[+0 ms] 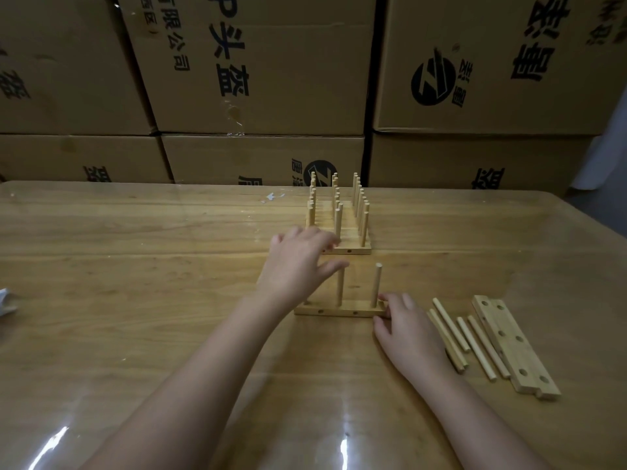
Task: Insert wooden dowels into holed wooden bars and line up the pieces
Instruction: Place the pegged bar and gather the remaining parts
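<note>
While the desk [135,266] carries it all: wide wooden top under a glossy clear sheet, every piece sitting right of centre.
Boxes [271,62]: stacked cardboard walling off the far edge.
Finished row [356,247]: bars packed side by side at the back, sticks standing up in ranks, the nearest bar facing us.
Spare bars [509,340]: holed, lying flat at the far right, angled away.
Working bar [339,312]: here's the one that matters! It lies crosswise, long axis left to right, parallel to the row and just short of it on the near side. Two sticks stand in it; its left end hides behind the wrist.
Left hand [298,262]: grip wide, fingers spread and holding nothing, up over the gap, tips at the row's near-left corner. Whether they touch it, I can't tell.
Right hand [403,325]: the closer one! Fingers barely bent, tips against the bar's right end, thumb at the front corner.
Loose sticks [451,324]: lying just right of that hand.
Next call: looks like a straight push away, sliding the bar flush to the row.
</note>
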